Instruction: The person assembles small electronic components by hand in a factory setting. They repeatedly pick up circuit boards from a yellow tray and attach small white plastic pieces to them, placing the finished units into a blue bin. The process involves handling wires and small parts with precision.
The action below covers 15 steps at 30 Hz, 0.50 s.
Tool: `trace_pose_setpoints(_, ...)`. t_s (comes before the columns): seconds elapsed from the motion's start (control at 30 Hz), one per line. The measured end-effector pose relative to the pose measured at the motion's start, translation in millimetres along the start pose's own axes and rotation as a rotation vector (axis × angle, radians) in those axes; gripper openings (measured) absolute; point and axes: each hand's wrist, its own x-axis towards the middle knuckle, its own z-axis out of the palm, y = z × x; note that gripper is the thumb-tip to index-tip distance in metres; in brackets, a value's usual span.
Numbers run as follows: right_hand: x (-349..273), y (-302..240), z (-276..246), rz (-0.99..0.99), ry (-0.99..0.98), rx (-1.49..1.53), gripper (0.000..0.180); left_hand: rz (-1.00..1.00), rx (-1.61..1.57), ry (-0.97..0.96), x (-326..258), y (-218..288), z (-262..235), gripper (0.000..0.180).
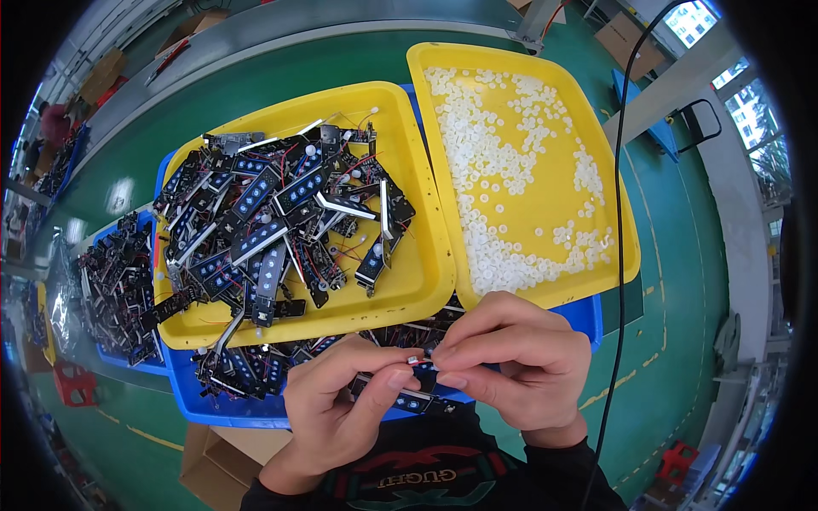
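In front of my chest both hands meet at a small black circuit board assembly (411, 399) with blue-lit-looking round marks, its long part hanging below the fingers. My left hand (341, 404) is closed, thumb and forefinger pinching it near a small white connector (414, 360). Thumb and fingertips of my right hand (515, 362) press together at the other side of that connector; the tiny dark thing between them is mostly hidden. Just beyond lies a yellow tray (417, 281) heaped with similar black board assemblies (281, 213), some with red wires and white strips.
A second yellow tray (545, 204) at the right holds many small white washer-like rings (490, 255). Blue bins (192, 396) with more boards sit beneath and to the left. A black cable (620, 255) hangs at the right. An open cardboard box (226, 468) stands low at the left.
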Motion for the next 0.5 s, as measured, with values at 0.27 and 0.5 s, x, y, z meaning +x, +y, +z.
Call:
trace_pose_setpoints(0.27, -5.2, 3.3, 3.8, 0.153, 0.012, 0.117, 0.029, 0.073, 0.003, -0.072, 3.2, -6.7, -0.1, 0.011)
trace_pose_setpoints(0.5, -3.3, 3.3, 2.8, 0.159, -0.055, 0.097, 0.027, 0.101, 0.152, -0.135, 5.6, -0.7, -2.6, 0.01)
